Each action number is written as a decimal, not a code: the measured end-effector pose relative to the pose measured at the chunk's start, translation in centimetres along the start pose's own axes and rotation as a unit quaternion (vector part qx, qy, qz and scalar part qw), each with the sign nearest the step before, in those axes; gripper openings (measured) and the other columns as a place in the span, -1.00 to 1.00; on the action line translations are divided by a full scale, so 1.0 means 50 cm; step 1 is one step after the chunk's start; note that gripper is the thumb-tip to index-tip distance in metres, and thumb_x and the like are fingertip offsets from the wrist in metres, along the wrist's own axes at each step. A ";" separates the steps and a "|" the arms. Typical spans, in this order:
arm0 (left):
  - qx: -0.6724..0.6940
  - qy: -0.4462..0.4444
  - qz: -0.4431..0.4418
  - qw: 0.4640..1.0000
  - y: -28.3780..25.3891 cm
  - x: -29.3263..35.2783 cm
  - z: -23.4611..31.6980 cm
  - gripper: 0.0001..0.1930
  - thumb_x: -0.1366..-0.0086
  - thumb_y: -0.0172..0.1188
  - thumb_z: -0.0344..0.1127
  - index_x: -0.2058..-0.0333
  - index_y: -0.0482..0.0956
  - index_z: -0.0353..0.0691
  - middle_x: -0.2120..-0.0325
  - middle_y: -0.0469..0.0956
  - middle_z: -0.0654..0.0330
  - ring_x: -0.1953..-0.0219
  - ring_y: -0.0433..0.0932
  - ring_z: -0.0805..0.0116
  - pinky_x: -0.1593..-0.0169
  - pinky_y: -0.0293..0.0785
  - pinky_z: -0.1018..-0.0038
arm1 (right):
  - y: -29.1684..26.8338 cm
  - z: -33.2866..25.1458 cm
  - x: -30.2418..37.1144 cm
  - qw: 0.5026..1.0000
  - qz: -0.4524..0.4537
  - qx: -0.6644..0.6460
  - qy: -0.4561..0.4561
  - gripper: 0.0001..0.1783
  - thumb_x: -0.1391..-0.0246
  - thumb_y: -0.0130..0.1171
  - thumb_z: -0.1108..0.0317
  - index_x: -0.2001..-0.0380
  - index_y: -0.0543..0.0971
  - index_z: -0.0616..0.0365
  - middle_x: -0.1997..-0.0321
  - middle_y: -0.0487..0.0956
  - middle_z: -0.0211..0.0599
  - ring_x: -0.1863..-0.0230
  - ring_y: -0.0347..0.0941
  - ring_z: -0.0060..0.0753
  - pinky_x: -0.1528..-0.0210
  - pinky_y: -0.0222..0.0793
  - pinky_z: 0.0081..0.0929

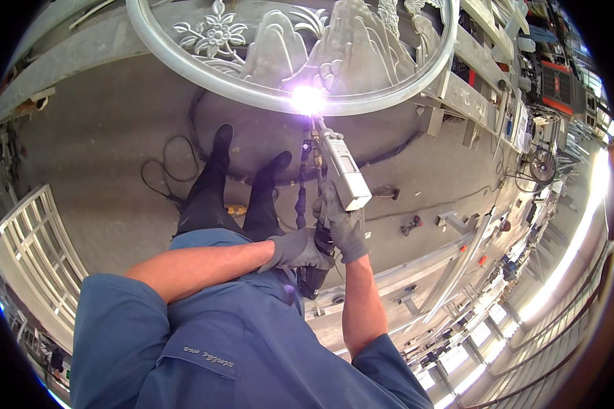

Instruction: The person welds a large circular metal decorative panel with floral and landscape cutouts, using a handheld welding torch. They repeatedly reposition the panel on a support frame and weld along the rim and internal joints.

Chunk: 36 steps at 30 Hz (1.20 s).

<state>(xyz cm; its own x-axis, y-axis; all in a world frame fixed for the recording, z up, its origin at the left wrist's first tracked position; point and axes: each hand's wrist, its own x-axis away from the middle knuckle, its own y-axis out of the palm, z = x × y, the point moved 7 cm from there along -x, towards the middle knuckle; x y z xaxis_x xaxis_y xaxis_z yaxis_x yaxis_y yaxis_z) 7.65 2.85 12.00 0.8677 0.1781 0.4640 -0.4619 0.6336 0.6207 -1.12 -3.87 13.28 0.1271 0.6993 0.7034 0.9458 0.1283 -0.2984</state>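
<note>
My right hand (343, 225), in a grey glove, is wrapped round the grip of a handheld laser welding gun (348, 178) with a long silver body. The gun's thin nozzle points away from me. At its tip a white-violet glare covers the near edge of a large round metal frame (211, 83); the exact contact point is lost in the light. Inside the frame sit metal mountain shapes (351, 48) and a flower ornament (217, 37). My left hand (297, 251), gloved too, crosses my body and closes round the dark rear part of the gun by its cable.
Metal beams (68, 76) support the frame on the left and right. Looped cable (167, 163) lies on the floor beside my feet. A pale slatted metal frame (37, 238) stands at left. On the right are a cordless power tool (411, 225) and a red-and-black machine (558, 87).
</note>
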 end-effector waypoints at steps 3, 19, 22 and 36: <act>0.002 0.015 -0.004 1.000 0.001 -0.006 -0.010 -0.73 -0.14 0.35 -0.21 0.23 0.61 -0.22 0.37 0.60 0.26 0.28 0.54 0.42 0.19 0.44 0.40 | -0.003 0.008 0.000 1.000 0.027 0.012 0.006 -0.61 -0.28 0.21 0.05 0.18 0.61 0.21 0.48 0.60 -0.35 0.53 0.51 -0.49 0.46 0.40 -0.46; 0.000 0.010 -0.014 1.000 -0.004 0.015 -0.003 -0.73 -0.16 0.35 -0.19 0.26 0.60 -0.23 0.39 0.60 0.23 0.28 0.55 0.36 0.18 0.45 0.36 | 0.020 -0.032 0.020 0.998 0.019 -0.058 0.019 -0.67 -0.35 0.15 0.15 0.10 0.57 0.24 0.51 0.57 -0.38 0.52 0.47 -0.58 0.46 0.39 -0.56; 0.011 0.008 -0.014 1.000 0.003 0.018 0.000 -0.74 -0.16 0.35 -0.17 0.27 0.62 -0.22 0.38 0.62 0.24 0.27 0.56 0.36 0.17 0.45 0.38 | 0.012 -0.022 0.019 0.999 0.023 -0.017 0.017 -0.66 -0.35 0.16 0.14 0.10 0.57 0.25 0.52 0.57 -0.37 0.52 0.48 -0.57 0.46 0.39 -0.57; -0.033 0.014 0.024 0.999 -0.003 0.000 0.027 -0.71 -0.14 0.31 -0.13 0.27 0.63 -0.20 0.41 0.61 0.21 0.32 0.53 0.36 0.21 0.44 0.35 | -0.012 -0.043 0.006 0.995 0.017 -0.096 0.012 -0.63 -0.35 0.14 0.09 0.10 0.56 0.23 0.50 0.60 -0.31 0.51 0.55 -0.48 0.45 0.47 -0.50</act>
<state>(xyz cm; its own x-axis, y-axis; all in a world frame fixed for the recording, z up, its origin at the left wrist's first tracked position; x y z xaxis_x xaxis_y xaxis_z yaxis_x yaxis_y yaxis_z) 7.45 1.74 12.76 0.8498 0.2311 0.4737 -0.4916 0.6720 0.5539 -1.01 -5.25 15.04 0.1655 0.6831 0.7113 0.9801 -0.0339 -0.1955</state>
